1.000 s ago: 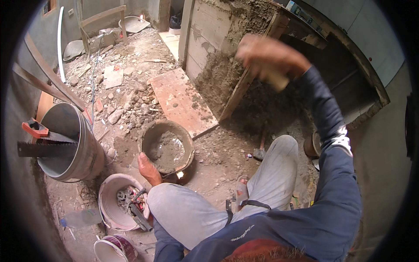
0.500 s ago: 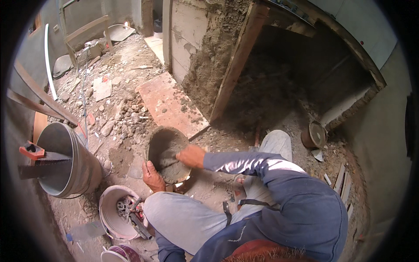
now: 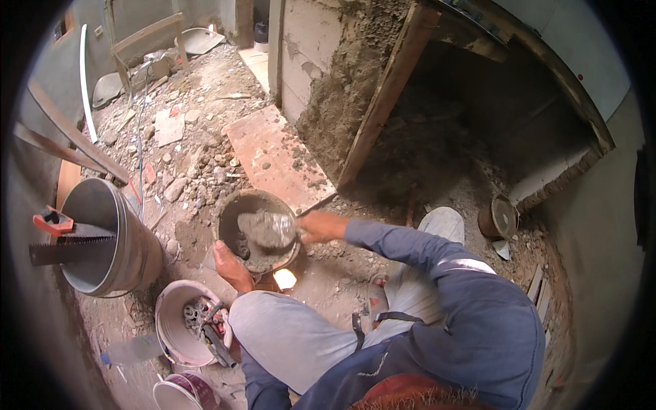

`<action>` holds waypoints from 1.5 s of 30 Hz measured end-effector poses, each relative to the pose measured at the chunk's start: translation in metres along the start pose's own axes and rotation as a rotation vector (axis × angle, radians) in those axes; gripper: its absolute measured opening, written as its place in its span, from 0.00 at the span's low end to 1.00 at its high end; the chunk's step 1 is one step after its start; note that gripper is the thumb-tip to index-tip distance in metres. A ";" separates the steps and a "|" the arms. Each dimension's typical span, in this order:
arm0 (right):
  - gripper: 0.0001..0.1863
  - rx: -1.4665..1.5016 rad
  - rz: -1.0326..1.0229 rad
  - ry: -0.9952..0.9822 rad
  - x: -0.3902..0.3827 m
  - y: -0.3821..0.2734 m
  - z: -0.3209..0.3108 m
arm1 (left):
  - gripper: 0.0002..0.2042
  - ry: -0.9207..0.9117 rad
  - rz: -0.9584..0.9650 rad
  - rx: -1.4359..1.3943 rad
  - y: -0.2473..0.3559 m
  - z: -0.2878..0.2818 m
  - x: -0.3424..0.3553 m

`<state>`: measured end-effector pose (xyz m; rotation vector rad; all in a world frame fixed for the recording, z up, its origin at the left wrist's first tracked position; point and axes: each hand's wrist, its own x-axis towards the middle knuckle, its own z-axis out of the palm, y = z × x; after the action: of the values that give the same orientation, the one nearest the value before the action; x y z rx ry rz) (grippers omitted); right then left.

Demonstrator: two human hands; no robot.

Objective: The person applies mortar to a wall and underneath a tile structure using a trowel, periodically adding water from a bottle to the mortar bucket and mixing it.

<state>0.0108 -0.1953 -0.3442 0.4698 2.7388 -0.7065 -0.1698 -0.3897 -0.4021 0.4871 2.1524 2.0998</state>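
A round bucket (image 3: 225, 205) of wet grey mortar stands on the ground in front of my knees. My right hand (image 3: 320, 226) is closed round the handle of a trowel, hidden in my fist. Its blade (image 3: 273, 229) is level over the bucket's mouth, coated with mortar. My left hand (image 3: 232, 266) holds the near left side of the bucket at its rim; part of the fingers is hidden. Mortar (image 3: 266, 262) shows inside, below the blade.
At left, a big bucket (image 3: 140, 253) holds a handsaw (image 3: 75, 250) with an orange handle. Nearer stands a pail (image 3: 164, 311) of tools and scraps, beside a plastic bottle (image 3: 133, 350). A mortar-spotted board (image 3: 273, 154) lies ahead, rubble (image 3: 198, 164) beside it. A small pail (image 3: 497, 219) is at right.
The trowel has come up out of the mortar with its blade turned flat, and my right hand has shifted right. The left hand stays at the bucket. The whole view has shifted slightly.
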 end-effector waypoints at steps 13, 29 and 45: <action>0.15 0.826 -0.254 0.141 -0.049 -0.150 -0.255 | 0.21 0.056 0.029 -0.065 -0.035 -0.022 0.015; 0.23 0.380 0.095 0.231 -0.104 -0.094 -0.288 | 0.23 0.012 0.089 0.048 -0.029 -0.015 0.014; 0.08 -0.332 -0.046 0.124 0.011 -0.047 0.045 | 0.24 -0.093 0.011 -0.040 0.006 0.003 -0.029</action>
<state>-0.0091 -0.2541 -0.3661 0.3865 2.9124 -0.2281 -0.1406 -0.3949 -0.4009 0.5822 2.0580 2.0776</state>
